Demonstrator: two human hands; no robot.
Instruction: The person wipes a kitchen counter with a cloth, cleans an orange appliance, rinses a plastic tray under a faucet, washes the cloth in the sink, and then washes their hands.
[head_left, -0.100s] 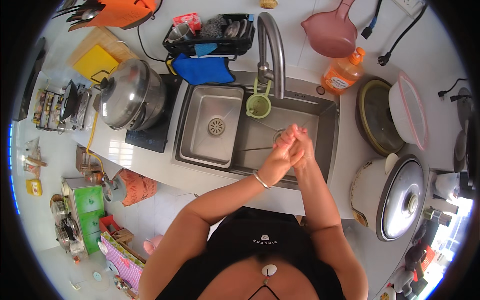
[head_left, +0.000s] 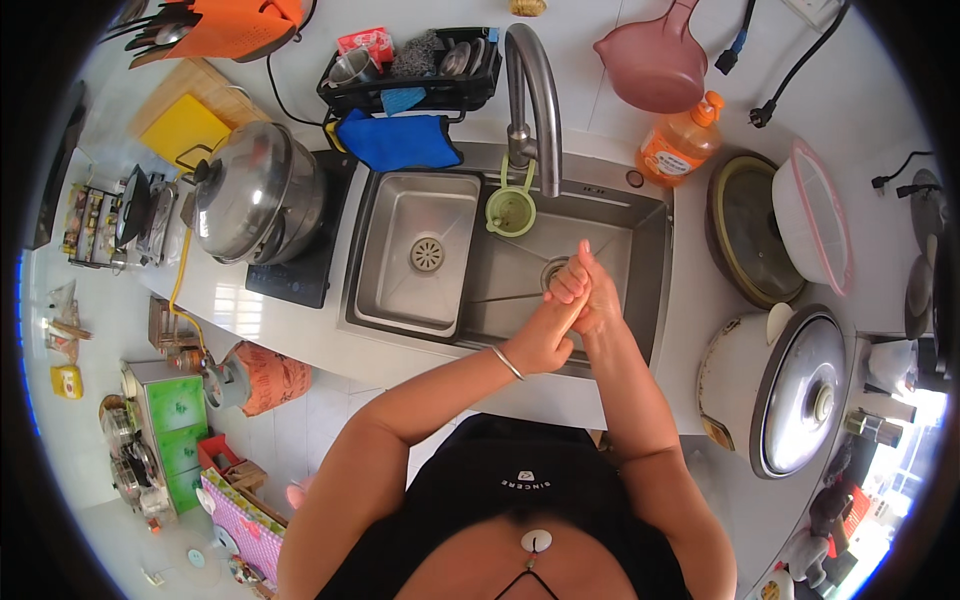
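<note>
My left hand [head_left: 553,325] and my right hand [head_left: 597,298] are pressed together, palm against palm, over the right basin of the steel double sink [head_left: 400,300]. The fingers of both hands interlace and point up toward the drain [head_left: 551,270]. A thin bangle [head_left: 507,362] circles my left wrist. Neither hand holds an object that I can see. The curved steel tap [head_left: 535,90] arches above the basins, its spout ending a little beyond my hands. A green strainer cup [head_left: 511,208] hangs by the tap.
An orange soap bottle [head_left: 680,145] and a pink ladle [head_left: 655,65] lie behind the sink. To the right are a rice cooker [head_left: 775,385] and a lidded pan [head_left: 755,235]. On the left, a steel pot [head_left: 258,195] sits on a cooktop, beside a blue cloth [head_left: 395,140] and a dish rack [head_left: 415,70].
My hands have shifted slightly against each other, still pressed together over the right basin.
</note>
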